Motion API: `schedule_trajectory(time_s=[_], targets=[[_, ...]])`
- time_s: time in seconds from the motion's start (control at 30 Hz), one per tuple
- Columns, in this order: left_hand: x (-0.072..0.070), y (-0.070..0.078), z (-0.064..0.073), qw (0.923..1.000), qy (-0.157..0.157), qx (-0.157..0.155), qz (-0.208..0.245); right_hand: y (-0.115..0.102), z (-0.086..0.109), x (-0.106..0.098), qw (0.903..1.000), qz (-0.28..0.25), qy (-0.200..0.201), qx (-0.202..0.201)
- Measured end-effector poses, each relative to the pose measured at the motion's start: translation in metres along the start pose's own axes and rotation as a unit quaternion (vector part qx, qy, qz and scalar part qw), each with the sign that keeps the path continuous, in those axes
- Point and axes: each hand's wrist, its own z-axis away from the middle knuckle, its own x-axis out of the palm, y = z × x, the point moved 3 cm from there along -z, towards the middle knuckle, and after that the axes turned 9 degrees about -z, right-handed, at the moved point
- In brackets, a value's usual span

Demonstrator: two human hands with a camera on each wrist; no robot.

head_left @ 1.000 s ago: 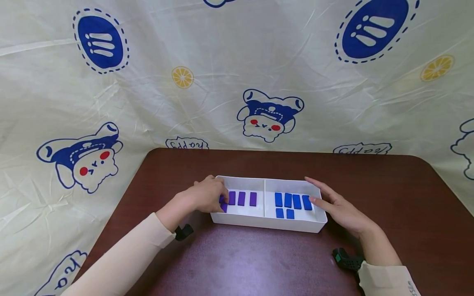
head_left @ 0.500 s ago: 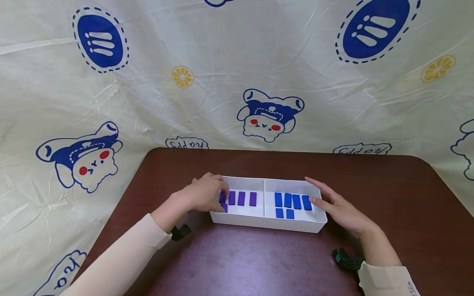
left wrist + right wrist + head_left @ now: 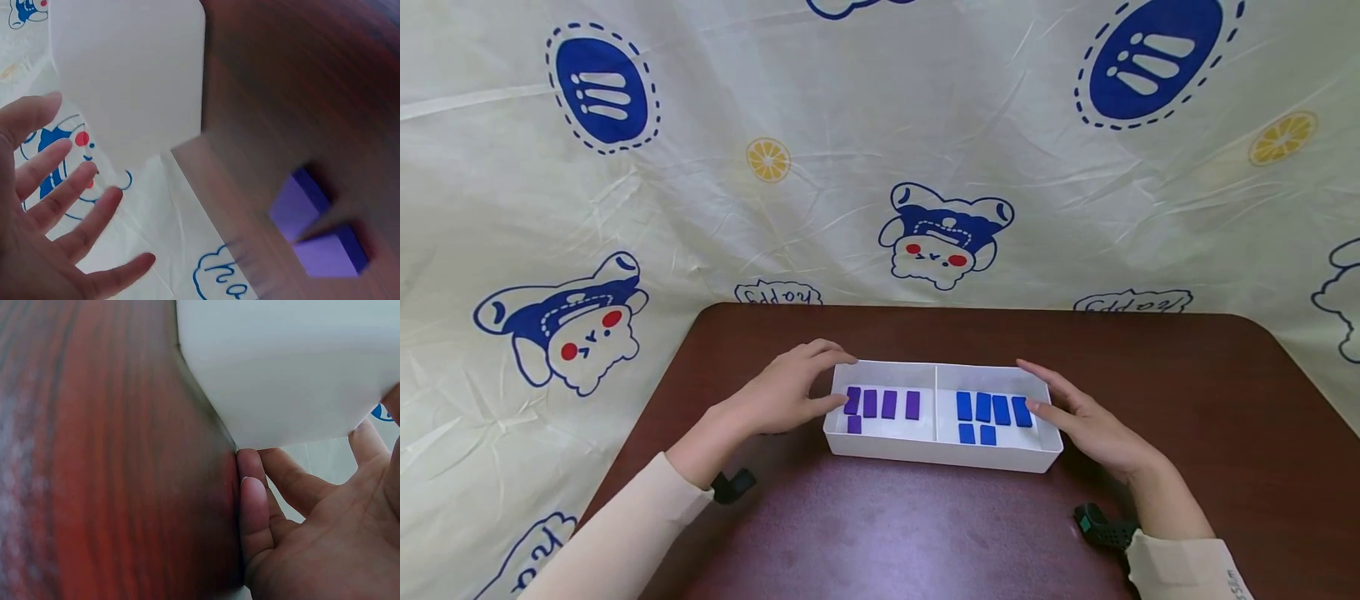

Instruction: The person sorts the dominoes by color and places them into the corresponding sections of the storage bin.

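Observation:
A long white two-compartment box (image 3: 936, 454) lies on the table. Purple blocks (image 3: 889, 405) stand in its left compartment, blue blocks (image 3: 983, 407) in the right one. My left hand (image 3: 782, 387) is just off the box's left end, holding nothing. In the left wrist view its fingers (image 3: 87, 234) are spread. My right hand (image 3: 1097, 421) holds the box's right end, its thumb over the rim and its index finger at the far corner. The right wrist view has its fingers (image 3: 253, 512) against the outer wall.
Two loose purple blocks (image 3: 331, 253) lie on the brown table (image 3: 925, 533), seen only in the left wrist view. A printed white cloth (image 3: 820, 225) hangs behind the table.
My left hand has let go of a purple block inside the left compartment and drawn back leftward out of the box. My right hand has kept its place at the right end.

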Motion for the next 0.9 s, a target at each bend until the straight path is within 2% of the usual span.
schedule_trajectory(time_s=[0.13,0.33,0.67,0.9], targets=[[-0.003,-0.010,0.007,0.9999,0.004,-0.001,0.011,0.000,0.000,0.000,1.0000,0.003,0.000,0.002],[-0.004,-0.027,0.018,0.9996,-0.013,-0.019,0.014,-0.001,0.000,0.001,1.0000,0.001,0.001,0.003],[0.005,-0.052,0.033,0.9967,-0.057,-0.039,-0.043,-0.001,0.000,0.001,1.0000,0.003,0.001,0.001],[0.010,-0.060,0.043,0.9926,-0.084,-0.044,-0.076,-0.001,-0.001,0.001,1.0000,-0.001,0.002,0.002]])
